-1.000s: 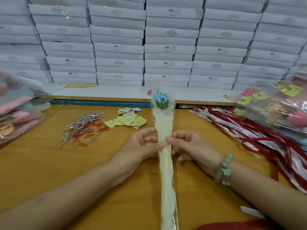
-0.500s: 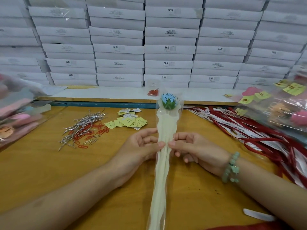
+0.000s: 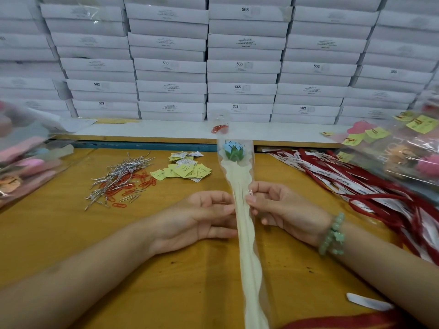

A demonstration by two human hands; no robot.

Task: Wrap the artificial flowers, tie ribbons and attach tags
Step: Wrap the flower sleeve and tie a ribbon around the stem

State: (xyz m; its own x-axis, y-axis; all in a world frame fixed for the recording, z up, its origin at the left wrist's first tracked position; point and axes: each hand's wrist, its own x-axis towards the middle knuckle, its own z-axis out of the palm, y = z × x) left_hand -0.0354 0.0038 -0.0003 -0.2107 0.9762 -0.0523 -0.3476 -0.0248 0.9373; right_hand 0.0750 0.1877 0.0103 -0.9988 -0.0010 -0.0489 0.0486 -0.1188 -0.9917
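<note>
A blue artificial flower (image 3: 233, 150) with green leaves sits at the top of a long clear and cream wrap sleeve (image 3: 247, 245), which stands lengthwise over the wooden table (image 3: 59, 224). My left hand (image 3: 202, 219) holds the sleeve from the left, fingers curled behind it. My right hand (image 3: 278, 207) pinches the sleeve's right edge at about a third of the way down. Yellow tags (image 3: 183, 170) lie behind my left hand. Red and white ribbons (image 3: 351, 184) spread on the right.
Silver twist ties and red paper clips (image 3: 121, 184) lie at the left. Bags of wrapped flowers sit at the far left (image 3: 21, 167) and far right (image 3: 408, 153). Stacked white boxes (image 3: 242, 67) form a wall behind a white shelf. A clear cup of clips (image 3: 219, 125) stands there.
The wrapped flower has shifted slightly right and tilted. Both hands have kept their hold on the sleeve, the right hand now gripping a little higher than the left.
</note>
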